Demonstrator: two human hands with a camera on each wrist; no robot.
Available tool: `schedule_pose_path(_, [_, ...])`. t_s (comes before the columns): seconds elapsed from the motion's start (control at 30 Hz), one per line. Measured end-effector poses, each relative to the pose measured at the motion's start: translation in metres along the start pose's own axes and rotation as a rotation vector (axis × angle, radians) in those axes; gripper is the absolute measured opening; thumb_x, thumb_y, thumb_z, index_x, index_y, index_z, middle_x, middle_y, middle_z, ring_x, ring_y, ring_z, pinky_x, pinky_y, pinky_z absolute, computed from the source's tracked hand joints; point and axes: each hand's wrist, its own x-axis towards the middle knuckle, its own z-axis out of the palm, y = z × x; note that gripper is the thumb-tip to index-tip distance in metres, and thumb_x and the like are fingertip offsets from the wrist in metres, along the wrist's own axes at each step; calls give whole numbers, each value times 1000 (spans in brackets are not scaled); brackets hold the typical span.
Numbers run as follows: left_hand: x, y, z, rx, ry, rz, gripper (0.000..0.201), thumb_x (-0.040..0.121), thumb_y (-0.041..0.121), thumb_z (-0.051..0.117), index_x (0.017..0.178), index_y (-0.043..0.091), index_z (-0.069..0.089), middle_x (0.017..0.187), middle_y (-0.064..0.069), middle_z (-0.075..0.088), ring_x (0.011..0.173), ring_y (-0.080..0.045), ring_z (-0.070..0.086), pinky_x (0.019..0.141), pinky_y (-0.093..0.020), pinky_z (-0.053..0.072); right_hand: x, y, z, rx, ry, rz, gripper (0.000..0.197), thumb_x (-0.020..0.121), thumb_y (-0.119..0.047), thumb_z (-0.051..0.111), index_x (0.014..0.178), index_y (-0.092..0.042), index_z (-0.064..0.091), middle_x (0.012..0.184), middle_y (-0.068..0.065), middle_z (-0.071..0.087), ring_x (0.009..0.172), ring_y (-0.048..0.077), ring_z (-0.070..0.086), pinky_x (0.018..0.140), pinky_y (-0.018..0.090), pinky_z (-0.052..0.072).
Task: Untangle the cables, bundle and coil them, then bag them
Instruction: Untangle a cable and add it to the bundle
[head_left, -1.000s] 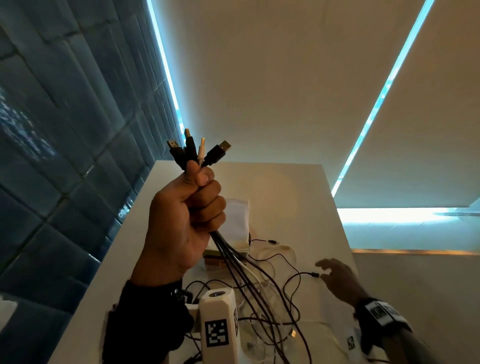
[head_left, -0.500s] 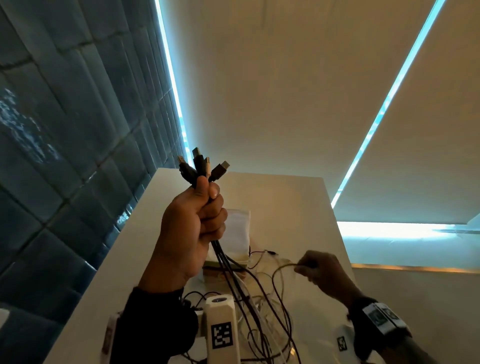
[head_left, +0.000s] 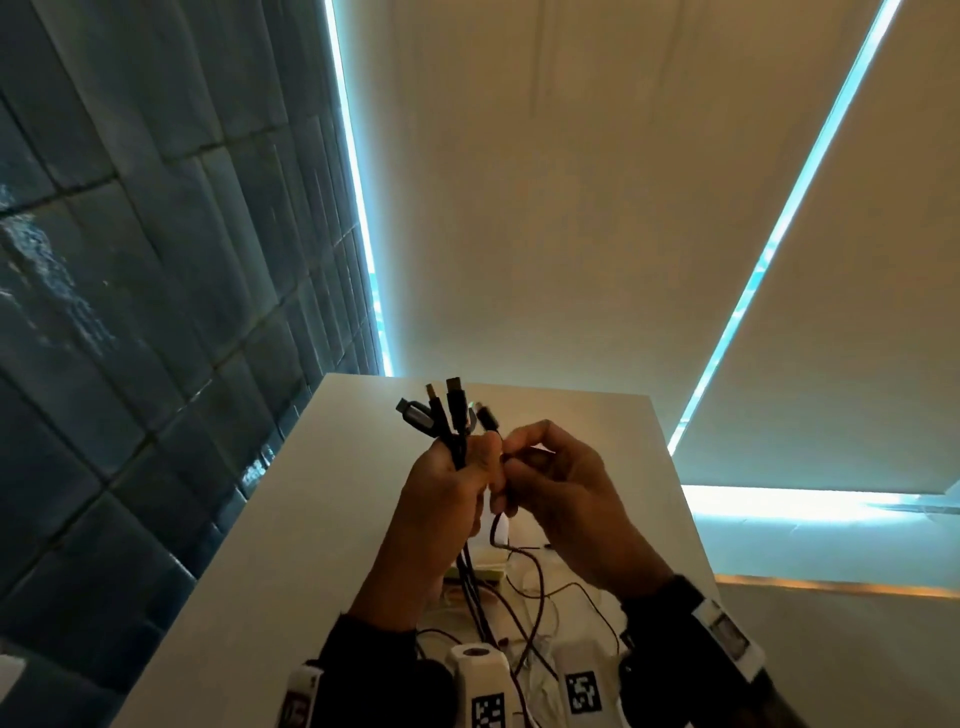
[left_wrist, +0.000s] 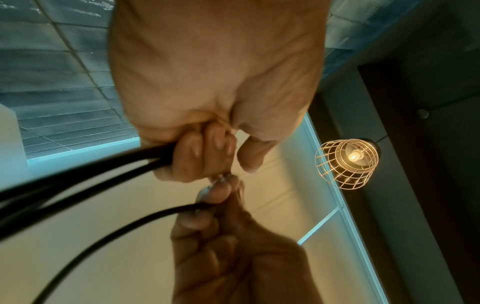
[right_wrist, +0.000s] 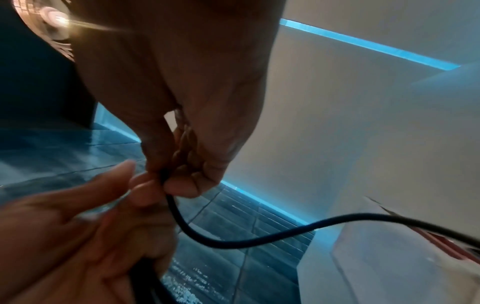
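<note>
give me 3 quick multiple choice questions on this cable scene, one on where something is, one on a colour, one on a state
1. Where are the plug ends of the bunch of dark cables?
A. sticking up above the left hand
B. flat on the white table
C. inside a bag

2. What colour is the thin cable that the right hand pinches?
A. white
B. dark
C. yellow

3. How are the hands?
A. both open
B. only the left holds something
C. each holds cable

Answers:
1 A: the plugs fan out above the left hand in the head view.
2 B: the right wrist view shows it dark.
3 C: the left hand grips the bunch, and the right hand pinches one cable beside it.
</note>
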Motion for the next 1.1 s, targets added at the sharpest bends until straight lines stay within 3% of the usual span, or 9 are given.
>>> schedule_pose_path(0.1, [-3,-2,-1,-3,50,60,23,93,31,57,92,8,60,55,-1,50,40,-4,41,41,-17,33,-1,-3,9,-109,23,-36,9,91,4,55,95,5,47,77,24,66,62,31,61,59,34,51])
schedule_pose_path(0.2, [-6,-2,-2,-88,101,109,19,93,25,59,88,6,64,48,3,46,43,-9,39,42,-19,33,-3,-4,15,-148,37,-10,24,89,-12,60,94,4,43,69,20,66,58,34,60,57,35,53])
schedule_pose_path(0.3, [-6,0,-3,-164,126,126,23,95,27,53,90,8,65,44,9,37,40,-5,31,42,-20,29,-10,3,14,-182,20,11,30,90,-28,59,93,1,50,62,9,60,53,27,51,50,30,46])
schedule_pose_path(0.4, [-6,1,-2,-97,88,129,31,96,34,49,80,11,63,45,9,39,40,-4,34,42,-17,30,-15,5,17,-165,-5,-29,25,91,-23,59,87,1,53,60,4,54,48,15,42,44,24,36])
schedule_pose_path(0.53, [-6,5,-1,-70,72,163,37,87,46,45,72,14,57,54,8,52,52,-5,51,56,-20,41,-14,1,20,-216,-63,-48,28,89,-25,58,89,3,56,60,2,53,49,9,42,45,19,35])
schedule_pose_path(0.63, [-6,11,-7,-263,98,156,35,94,38,45,73,12,55,64,-1,57,65,-16,62,68,-31,52,-14,8,13,-254,-134,-3,20,93,-14,55,85,3,60,61,3,50,50,6,43,49,14,37])
schedule_pose_path(0.73, [-4,15,-18,-447,121,136,38,102,33,38,70,13,46,51,3,33,43,-13,34,50,-28,42,-17,27,-2,-456,-90,49,21,95,-12,56,80,-1,66,58,-9,53,52,0,43,53,10,35])
schedule_pose_path(0.8, [-2,16,-23,-454,136,130,39,102,32,37,68,14,43,50,6,27,42,-9,23,45,-25,28,-18,41,-9,-578,-67,67,22,95,-14,56,80,-4,68,60,-15,59,54,-3,49,56,8,36])
schedule_pose_path(1.1, [-8,22,-30,-404,134,190,27,102,21,39,81,10,52,52,5,28,43,-7,25,42,-20,29,-25,116,-46,-721,76,185,33,96,-12,53,65,-19,60,54,-12,51,53,0,43,56,19,33])
